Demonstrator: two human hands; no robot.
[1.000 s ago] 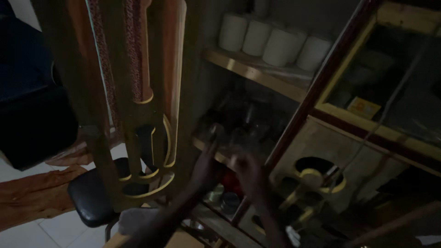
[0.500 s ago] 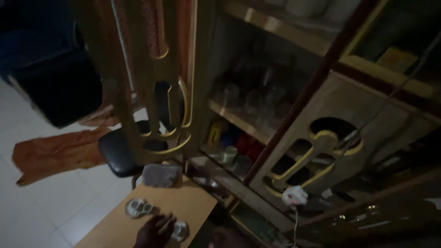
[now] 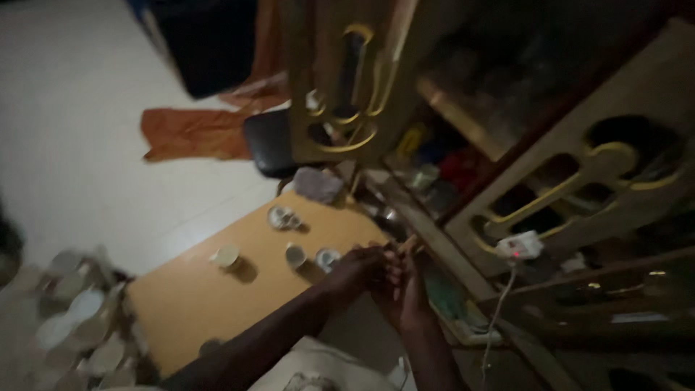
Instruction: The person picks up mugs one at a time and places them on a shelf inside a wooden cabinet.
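My left hand (image 3: pixel 357 266) and my right hand (image 3: pixel 402 291) meet fingertip to fingertip just past the right edge of a low wooden table (image 3: pixel 188 300). The picture is dark and blurred, so I cannot tell whether anything is held between them. Close to my left hand two small white cups (image 3: pixel 295 255) (image 3: pixel 327 258) stand on the table. A third cup (image 3: pixel 227 256) sits further left, and a small saucer-like dish (image 3: pixel 282 217) lies near the far edge.
An open wooden cabinet door (image 3: pixel 340 87) with gold-edged cutouts hangs above a black stool (image 3: pixel 266 141). Cabinet shelves (image 3: pixel 449 174) hold jars. A grey cloth (image 3: pixel 317 185), an orange cloth (image 3: pixel 192 134), a white plug adapter (image 3: pixel 518 245) and pale crockery (image 3: pixel 79 318) lie around.
The view has swung down from the cabinet shelves to the table. My hands left the shelf, the left one touched a cup, and both now meet by the table's edge.
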